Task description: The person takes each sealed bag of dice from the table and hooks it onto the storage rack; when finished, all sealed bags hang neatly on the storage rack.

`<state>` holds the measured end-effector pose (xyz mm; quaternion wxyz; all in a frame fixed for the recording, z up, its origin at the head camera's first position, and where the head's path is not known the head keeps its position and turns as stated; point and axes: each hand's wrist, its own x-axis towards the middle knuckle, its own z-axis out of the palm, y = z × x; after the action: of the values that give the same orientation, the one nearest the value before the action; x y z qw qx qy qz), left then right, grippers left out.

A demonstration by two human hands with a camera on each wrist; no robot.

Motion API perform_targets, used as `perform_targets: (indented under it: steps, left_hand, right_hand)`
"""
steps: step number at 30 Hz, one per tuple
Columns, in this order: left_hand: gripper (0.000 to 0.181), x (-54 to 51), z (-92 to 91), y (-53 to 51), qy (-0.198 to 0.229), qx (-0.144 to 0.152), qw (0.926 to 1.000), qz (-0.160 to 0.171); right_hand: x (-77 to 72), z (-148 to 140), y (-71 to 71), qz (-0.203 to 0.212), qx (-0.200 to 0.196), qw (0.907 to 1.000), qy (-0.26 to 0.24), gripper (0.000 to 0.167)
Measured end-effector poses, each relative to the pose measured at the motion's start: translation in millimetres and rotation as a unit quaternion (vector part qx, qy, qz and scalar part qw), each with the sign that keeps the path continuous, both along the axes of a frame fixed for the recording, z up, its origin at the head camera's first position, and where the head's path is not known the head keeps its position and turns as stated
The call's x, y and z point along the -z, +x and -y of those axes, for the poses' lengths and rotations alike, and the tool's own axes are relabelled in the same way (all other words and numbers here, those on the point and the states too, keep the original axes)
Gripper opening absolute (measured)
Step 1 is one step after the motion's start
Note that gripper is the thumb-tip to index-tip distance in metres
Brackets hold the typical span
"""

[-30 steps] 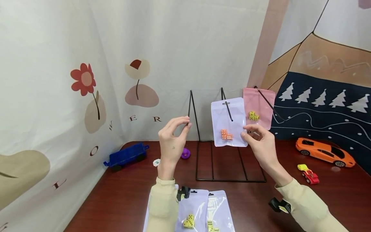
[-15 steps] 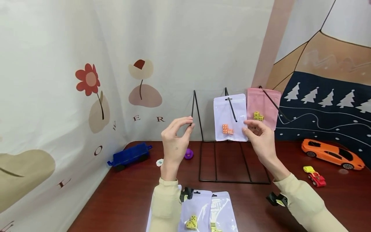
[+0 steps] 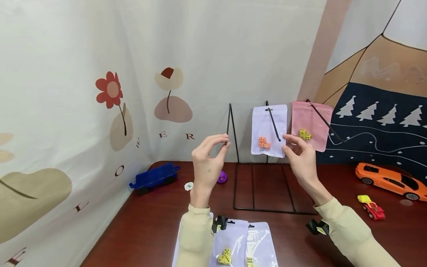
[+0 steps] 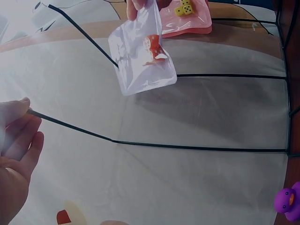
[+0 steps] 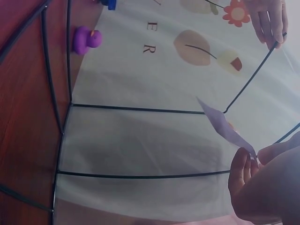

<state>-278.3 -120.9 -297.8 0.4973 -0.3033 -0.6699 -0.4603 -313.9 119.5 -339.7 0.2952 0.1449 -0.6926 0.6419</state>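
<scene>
Lilac film, smooth and glossy: the orange-dice pouch [image 3: 265, 128] hangs on the middle prong [image 3: 274, 125], wire passing through its top slot, long axis near upright, lower edge slightly askew. From the fingertips of my right hand [image 3: 301, 159] it lies up and to the left — thumb and forefinger nearly together, pinching its lower right edge. That hand is the nearer; my left hand [image 3: 209, 163] is well apart from it, thumb and forefinger pinched on the tip of the left prong [image 4: 72, 126]. What matters most, I judge, is slot against wire: any slide back toward the rack [image 3: 252, 187] has to follow that bent line. Wire thin, black, kinked partway along. Orange dice [image 3: 264, 143]: small cubes, pale pips, bunched low. Just beside, a pink pouch [image 3: 315, 124] with yellow dice [image 3: 305, 135]. Reddish-brown table [image 3: 140, 230], dull sheen — flat lilac pouches [image 3: 231, 237] lying near its front.
</scene>
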Motion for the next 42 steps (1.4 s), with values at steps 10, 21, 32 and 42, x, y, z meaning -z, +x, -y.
perform_targets:
  steps: [10, 21, 32, 42]
  left_hand:
    - [0.01, 3.9, -6.8, 1.1, 0.006, 0.013, 0.9999, 0.009]
    - [0.01, 1.0, -7.6, 2.0, -0.003, 0.009, 0.9999, 0.006]
    - [0.008, 2.3, -4.1, -0.1, -0.001, 0.005, 0.9999, 0.009]
    - [0.007, -1.2, 0.5, 0.8, -0.002, 0.001, 1.0, 0.001]
  right_hand:
    - [-1.0, -1, -2.0, 0.027, -0.03, 0.999, -0.018, 0.039]
    - [0.2, -2, -3.9, 0.051, -0.026, 0.9983, -0.01, 0.052]
    - [1.0, 1, -1.3, 0.035, 0.017, 0.9987, -0.034, 0.044]
    - [13.5, 12, 25.5, 0.026, 0.001, 0.9972, 0.07, 0.031]
